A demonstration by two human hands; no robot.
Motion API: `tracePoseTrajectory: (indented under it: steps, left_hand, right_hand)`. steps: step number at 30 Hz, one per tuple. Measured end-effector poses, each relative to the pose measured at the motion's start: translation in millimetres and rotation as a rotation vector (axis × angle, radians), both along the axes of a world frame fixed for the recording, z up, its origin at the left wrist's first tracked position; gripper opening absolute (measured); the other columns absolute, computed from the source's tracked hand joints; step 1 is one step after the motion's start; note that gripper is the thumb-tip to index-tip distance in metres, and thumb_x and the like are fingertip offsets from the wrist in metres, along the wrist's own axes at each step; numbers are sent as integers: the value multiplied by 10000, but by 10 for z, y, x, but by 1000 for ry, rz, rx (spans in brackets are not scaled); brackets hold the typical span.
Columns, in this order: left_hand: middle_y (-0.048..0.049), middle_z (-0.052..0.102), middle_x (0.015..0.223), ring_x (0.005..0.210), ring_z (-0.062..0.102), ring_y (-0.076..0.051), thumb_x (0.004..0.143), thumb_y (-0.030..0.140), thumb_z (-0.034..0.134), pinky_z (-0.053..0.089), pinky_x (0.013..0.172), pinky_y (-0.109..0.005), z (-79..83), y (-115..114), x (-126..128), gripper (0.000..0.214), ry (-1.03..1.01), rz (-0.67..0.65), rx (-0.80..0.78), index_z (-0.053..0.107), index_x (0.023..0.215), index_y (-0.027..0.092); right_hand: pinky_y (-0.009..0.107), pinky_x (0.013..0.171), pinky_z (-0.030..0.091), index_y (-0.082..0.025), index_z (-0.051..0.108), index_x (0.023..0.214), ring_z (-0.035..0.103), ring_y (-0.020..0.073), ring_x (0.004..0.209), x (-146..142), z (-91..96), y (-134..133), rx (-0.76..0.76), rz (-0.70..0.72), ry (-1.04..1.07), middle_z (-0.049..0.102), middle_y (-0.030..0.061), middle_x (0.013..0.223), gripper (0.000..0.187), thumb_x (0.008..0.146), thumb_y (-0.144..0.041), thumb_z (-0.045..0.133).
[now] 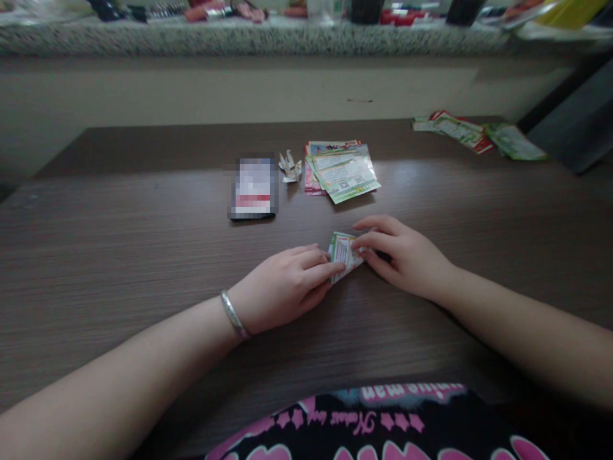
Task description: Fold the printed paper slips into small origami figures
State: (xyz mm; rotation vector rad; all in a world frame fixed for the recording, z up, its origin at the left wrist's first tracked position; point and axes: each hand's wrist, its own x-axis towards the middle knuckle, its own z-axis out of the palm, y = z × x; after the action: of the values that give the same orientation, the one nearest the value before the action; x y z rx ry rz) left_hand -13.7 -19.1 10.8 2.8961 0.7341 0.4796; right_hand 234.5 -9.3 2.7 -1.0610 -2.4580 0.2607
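A small folded piece of printed paper (342,248), white and green with fine print, lies low over the table in front of me. My left hand (290,281), with a silver bangle on the wrist, grips its left edge, fingers close together and one fingertip over the front. From the other side, my right hand (407,255) pinches the right end between thumb and fingers, its upper finger lifted clear. Fingers cover both ends of the paper. Just beyond it rests a stack of printed leaflets (345,171), green and white on top with red and pink edges below.
Left of the stack are a crumpled paper scrap (290,167) and a dark-edged flat device with a blurred screen (253,188). More green and red folded papers (462,133) lie at the table's (119,255) back right. Behind runs a granite ledge (239,39) crowded with small items.
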Motion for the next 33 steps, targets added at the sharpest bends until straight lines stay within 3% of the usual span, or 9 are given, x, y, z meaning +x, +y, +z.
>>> tracePoseTrajectory:
  steps: [3,7,16,23,29,33]
  left_hand:
    - [-93,670,1038,964,639,-199,943,211,454,537,929,-393,4,-2,0,307,14,15,-25,611,1201,153]
    - [-92,670,1042,931,642,-207,940,224,453,569,817,-366,1,-1,-2,318,14,35,-50,592,1219,161]
    - [-81,677,1048,944,640,-193,901,164,469,547,858,-346,4,24,-14,278,5,41,-79,600,1144,136]
    - [-89,664,1024,996,612,-201,931,219,461,533,889,-355,-1,41,-17,290,13,8,-26,629,1162,168]
    - [-93,652,1010,968,601,-206,922,223,471,546,849,-354,-2,44,-15,311,63,3,7,628,1187,173]
    - [-91,648,1087,967,608,-211,917,235,489,551,856,-379,-21,49,-23,322,79,10,33,622,1208,198]
  right_hand:
    - [370,897,492,-216,657,1120,584,227,1075,9,0,-18,71,101,-95,545,109,1316,266,905,-320,540]
    - [401,928,476,-241,660,1160,556,246,1128,14,-7,1,109,108,-156,588,94,1281,291,924,-335,516]
    - [402,913,468,-228,659,1169,575,236,1064,14,12,11,67,101,-182,635,73,1225,311,944,-336,475]
    - [366,893,451,-181,649,1132,589,216,985,-30,22,16,-71,-33,-47,685,74,1067,278,914,-292,517]
    - [311,733,433,-197,642,861,570,194,811,-110,-18,75,-166,-203,71,662,36,831,69,838,-238,591]
    - [299,744,416,-193,646,846,572,184,808,-120,-34,88,-164,-209,84,665,28,824,48,828,-210,605]
